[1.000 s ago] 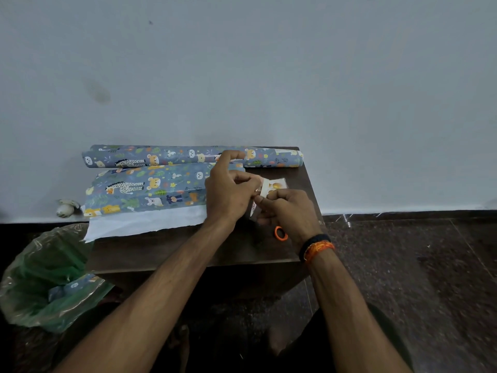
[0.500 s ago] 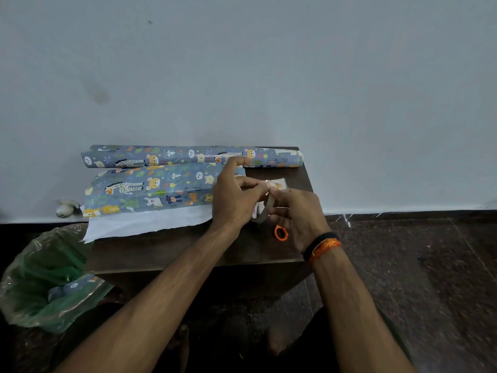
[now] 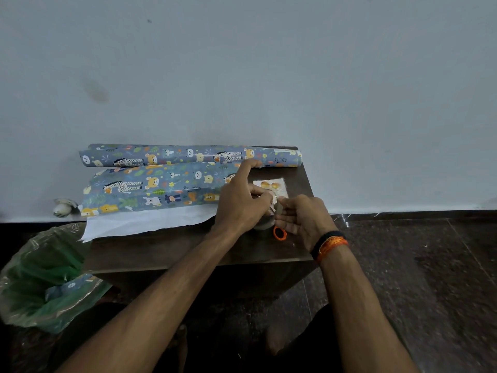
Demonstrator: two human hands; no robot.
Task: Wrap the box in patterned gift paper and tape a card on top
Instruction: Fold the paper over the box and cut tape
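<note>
Now the box [image 3: 161, 189], partly covered in patterned gift paper with a white flap loose at its near edge, lies on the counter [image 3: 166, 251] just left of the hands, the paper roll [image 3: 188, 155] beyond it. Since a second ago the hands have dropped lower, and the card [image 3: 271, 185] shows more fully behind them. The left hand [image 3: 242, 203] pinches a tape roll [image 3: 265, 223]; the right hand [image 3: 301, 219] pulls its end, likely freeing a strip. Orange scissors [image 3: 279, 234] wait beneath.
</note>
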